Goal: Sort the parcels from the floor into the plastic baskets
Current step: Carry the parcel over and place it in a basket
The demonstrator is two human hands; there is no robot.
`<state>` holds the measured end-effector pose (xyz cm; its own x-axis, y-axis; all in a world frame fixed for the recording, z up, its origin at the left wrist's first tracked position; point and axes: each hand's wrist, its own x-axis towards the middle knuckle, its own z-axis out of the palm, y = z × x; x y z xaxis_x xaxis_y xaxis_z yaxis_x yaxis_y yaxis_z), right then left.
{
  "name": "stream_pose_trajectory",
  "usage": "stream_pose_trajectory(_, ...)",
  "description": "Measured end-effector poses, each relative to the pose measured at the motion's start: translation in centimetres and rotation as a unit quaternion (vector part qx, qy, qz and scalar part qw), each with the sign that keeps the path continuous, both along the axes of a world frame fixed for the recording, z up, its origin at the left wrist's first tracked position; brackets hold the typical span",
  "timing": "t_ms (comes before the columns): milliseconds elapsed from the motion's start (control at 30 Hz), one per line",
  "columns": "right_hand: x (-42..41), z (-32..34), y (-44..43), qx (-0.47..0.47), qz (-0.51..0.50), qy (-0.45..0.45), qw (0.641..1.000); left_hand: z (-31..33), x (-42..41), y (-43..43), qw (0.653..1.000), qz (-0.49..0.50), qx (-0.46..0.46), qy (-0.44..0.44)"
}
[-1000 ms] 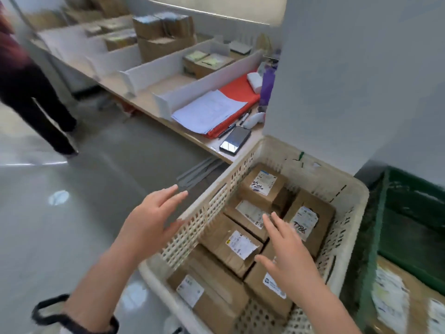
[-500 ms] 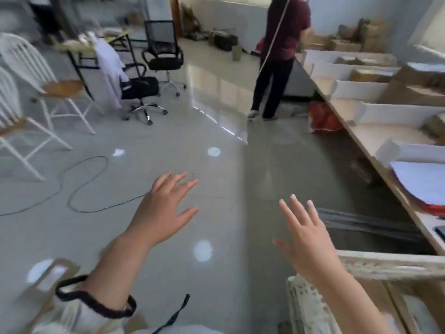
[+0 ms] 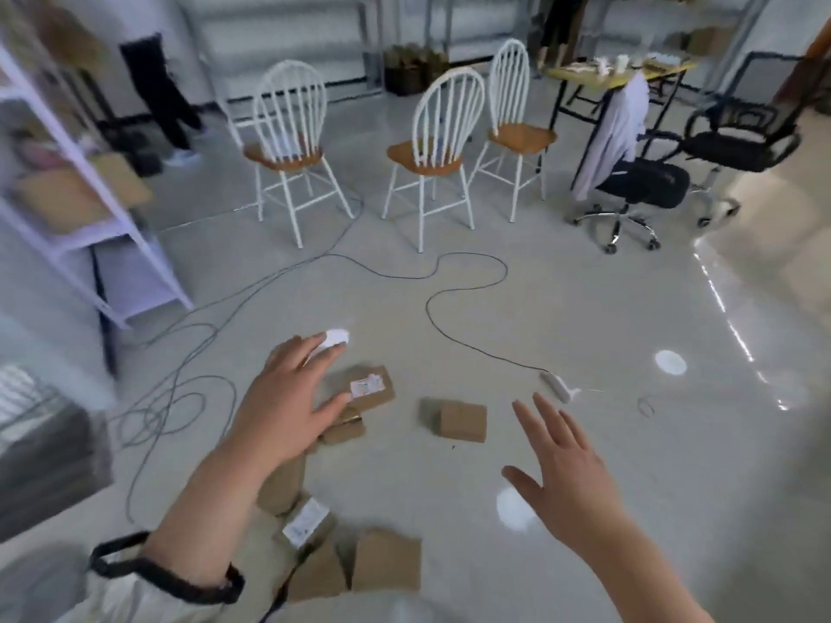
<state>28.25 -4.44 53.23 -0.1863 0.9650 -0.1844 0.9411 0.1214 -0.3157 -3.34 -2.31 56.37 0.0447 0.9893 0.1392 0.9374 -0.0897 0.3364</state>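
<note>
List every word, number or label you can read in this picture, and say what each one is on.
Nothing can be read.
Label on the parcel by the left hand, the labelled parcel: printed, too blurred to read.
Label on the near parcel: also too blurred.
Plain parcel near the right hand: no label showing.

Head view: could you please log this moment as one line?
left hand: open, over labelled parcel | right hand: open, empty | plain parcel: on floor | baskets: not visible

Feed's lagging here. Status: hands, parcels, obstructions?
Left hand open, empty, over the labelled parcel. Right hand open, empty, near the plain parcel. More parcels by the feet. Cable and power strip just beyond.
</note>
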Motion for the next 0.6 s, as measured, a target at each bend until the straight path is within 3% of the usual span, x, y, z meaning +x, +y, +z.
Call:
stream_pose_trajectory(167,-2.5,-2.7,5.4,-0.041,0.118,-0.002,0.992,-2.9,-2.5,-2.4,0.991,0.129,-0.047,-0.008)
stream_pose_trajectory(367,-1.4,-7.3,11.3,-0.111,0.227,-0.022,0.967,-7.4,0.1,-1.3,0.956,0.27,-0.099,-0.058)
stream_pose_trajectory(500,-2.1,-11.6,14.4,-0.154,0.252,-0.077,0.952,-13.1,1.5,-0.2,0.936,0.304,-0.134,-0.113)
stream_pose_trajectory(600,-4.3,-16.5,15.5,-0.183,0.26,-0.066,0.946,-19.1,1.3,-0.4,0.918,0.33,-0.173,-0.133)
